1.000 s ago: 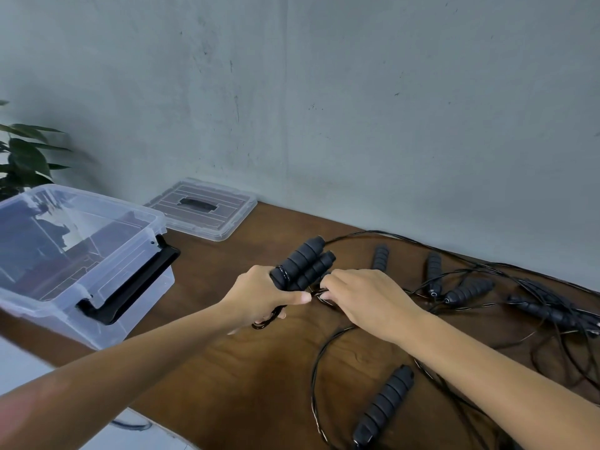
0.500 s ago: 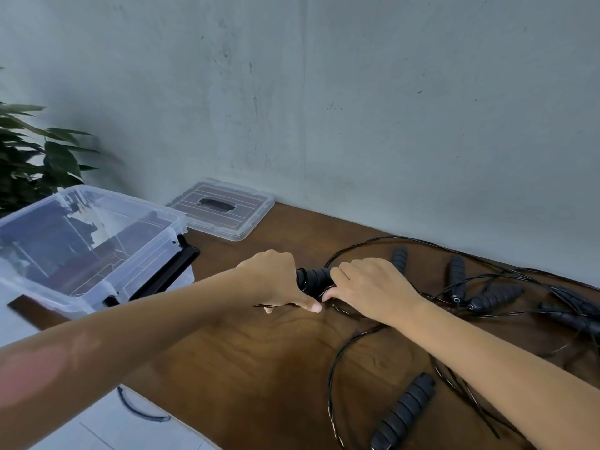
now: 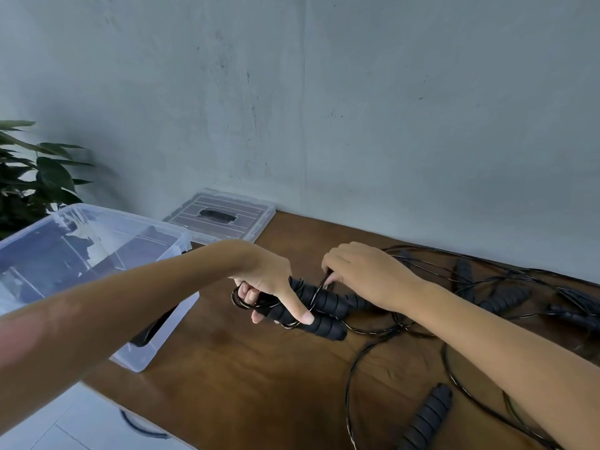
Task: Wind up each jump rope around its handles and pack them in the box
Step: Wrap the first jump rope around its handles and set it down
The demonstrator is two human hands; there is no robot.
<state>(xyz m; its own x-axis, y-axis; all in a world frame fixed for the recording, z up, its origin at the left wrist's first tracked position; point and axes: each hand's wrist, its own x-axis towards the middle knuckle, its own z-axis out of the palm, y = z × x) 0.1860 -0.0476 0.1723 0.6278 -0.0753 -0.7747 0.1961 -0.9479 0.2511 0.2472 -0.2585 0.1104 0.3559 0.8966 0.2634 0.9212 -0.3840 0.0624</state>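
While left hand point(image 3: 269, 280) grips paired handles point(image 3: 319, 311) beside the box point(image 3: 181, 245), right-hand fingers point(image 3: 331, 280) pinch cord point(image 3: 321, 284)

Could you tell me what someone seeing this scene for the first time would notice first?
At the centre, the left hand grips a pair of black ribbed handles while the right hand pinches the thin black cord looped over them. To the right, more handles and cords lie in a tangle on the brown table. On the left stands an open clear plastic box, its lid flat by the wall.
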